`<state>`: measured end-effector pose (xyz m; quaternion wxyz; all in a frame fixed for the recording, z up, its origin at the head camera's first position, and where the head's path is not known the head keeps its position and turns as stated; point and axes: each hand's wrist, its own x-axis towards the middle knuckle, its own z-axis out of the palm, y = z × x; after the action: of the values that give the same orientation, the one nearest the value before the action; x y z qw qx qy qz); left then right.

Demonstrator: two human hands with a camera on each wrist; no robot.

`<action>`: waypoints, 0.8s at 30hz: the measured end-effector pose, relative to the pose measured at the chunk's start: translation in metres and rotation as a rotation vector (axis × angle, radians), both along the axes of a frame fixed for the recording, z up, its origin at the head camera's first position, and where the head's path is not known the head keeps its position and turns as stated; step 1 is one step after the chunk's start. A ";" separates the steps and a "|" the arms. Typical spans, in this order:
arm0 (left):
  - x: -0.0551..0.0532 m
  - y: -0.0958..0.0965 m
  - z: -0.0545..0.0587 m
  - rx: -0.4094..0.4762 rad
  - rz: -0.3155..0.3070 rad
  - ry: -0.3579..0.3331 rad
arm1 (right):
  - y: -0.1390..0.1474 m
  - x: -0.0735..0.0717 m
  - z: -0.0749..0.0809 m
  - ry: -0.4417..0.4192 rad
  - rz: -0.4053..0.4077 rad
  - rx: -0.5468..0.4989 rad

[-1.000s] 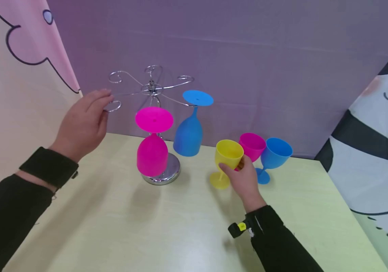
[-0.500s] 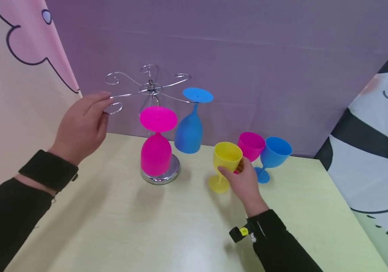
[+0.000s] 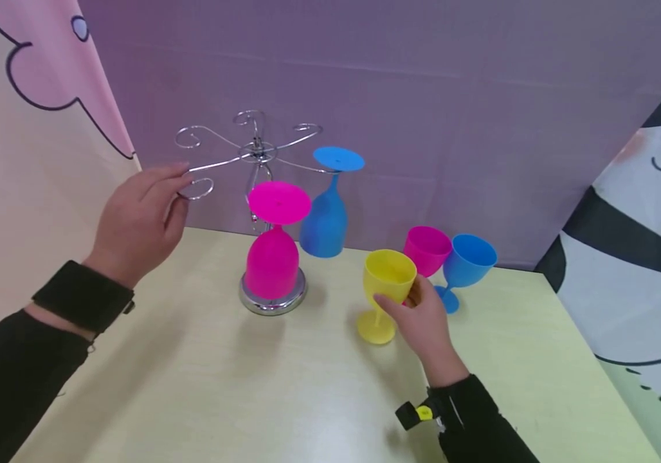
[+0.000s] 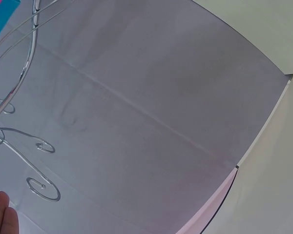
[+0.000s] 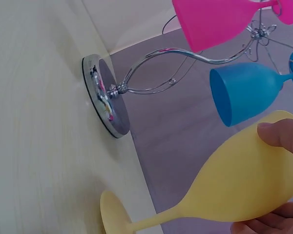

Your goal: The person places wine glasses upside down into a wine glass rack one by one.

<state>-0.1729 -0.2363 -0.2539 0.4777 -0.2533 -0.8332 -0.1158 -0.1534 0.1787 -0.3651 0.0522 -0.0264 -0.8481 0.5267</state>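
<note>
The matte yellow plastic-looking goblet (image 3: 388,283) is near-vertical, bowl uppermost and foot below, held near the table (image 3: 191,386); whether its foot touches the tabletop cannot be told. The right hand (image 3: 423,315), much the nearer of the two, grips the bowl from its right side, thumb across the near face and fingers curled behind. To the goblet's left stands the chrome-wire rack with curled arms (image 3: 258,152), from which a blue goblet (image 3: 323,228) and a bright pink goblet (image 3: 272,267) hang inverted, feet uppermost. The governing relation, by judgement, is this opposition of axes: the gripped goblet points opposite to the hanging pair, so any move onto the rack would call for a half-turn as well as a lift leftward. The left hand (image 3: 139,222), on the rack's far side from the yellow goblet, touches the looped end of a bare arm; pinching or mere pressing cannot be distinguished. Behind the right hand, a second pink goblet (image 3: 427,249) and a second blue goblet (image 3: 472,260) stand upright.
</note>
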 end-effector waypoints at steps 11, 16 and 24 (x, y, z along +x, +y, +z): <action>0.000 0.008 -0.001 0.011 -0.032 0.051 | 0.007 0.019 0.008 0.069 0.060 -0.016; 0.002 0.010 -0.001 0.006 -0.028 0.069 | 0.006 0.030 0.015 0.102 0.089 -0.022; 0.007 0.017 0.000 0.018 -0.036 0.099 | 0.000 0.043 0.026 0.116 0.123 -0.058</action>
<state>-0.1664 -0.2193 -0.2538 0.5185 -0.2695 -0.8027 -0.1192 -0.1101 0.1786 -0.3393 0.0679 0.0549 -0.8280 0.5539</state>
